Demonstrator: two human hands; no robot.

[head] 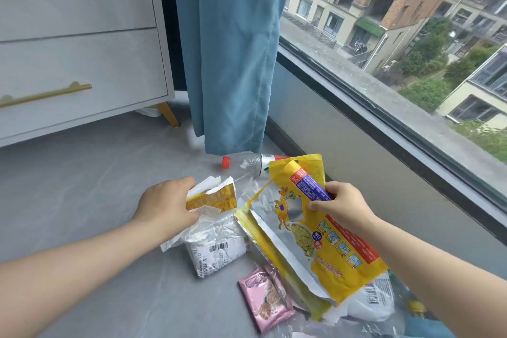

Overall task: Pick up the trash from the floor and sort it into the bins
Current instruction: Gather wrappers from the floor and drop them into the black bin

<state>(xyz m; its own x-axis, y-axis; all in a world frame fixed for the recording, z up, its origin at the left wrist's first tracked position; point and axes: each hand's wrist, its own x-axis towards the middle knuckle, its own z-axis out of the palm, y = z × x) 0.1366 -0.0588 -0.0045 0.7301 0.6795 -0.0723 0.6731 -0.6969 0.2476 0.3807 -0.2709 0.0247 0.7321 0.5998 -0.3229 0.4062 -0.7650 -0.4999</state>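
Both hands were full. Your left hand was curled round a small yellow wrapper bunched with crumpled white paper. Your right hand pinched a large yellow pouch near its top, thumb on the printed face, and the pouch hung down and toward you, off the floor. No bins were in shot, so which way you had to carry this couldn't be told. The loose piece that mattered was the clear bottle. It lay on its side beyond both hands, just under the curtain hem, long axis running left-right, red cap pointing left. The label end was hidden behind the pouch top. Your left hand was nearer the cap end with a clear line forward and slightly right; your right hand's path was blocked by the pouch it held. Judgement: the left was the better reach, once it had a free finger or had dumped its load. A white mailer bag sat directly under your left hand, touching the crumpled paper; couldn't tell whether it was lifted or lying flat. A pink snack packet lay flat between your forearms, closer to you than either hand, long axis roughly near-far, tilted. A second white bag lay under the pouch's lower edge, by your right forearm.
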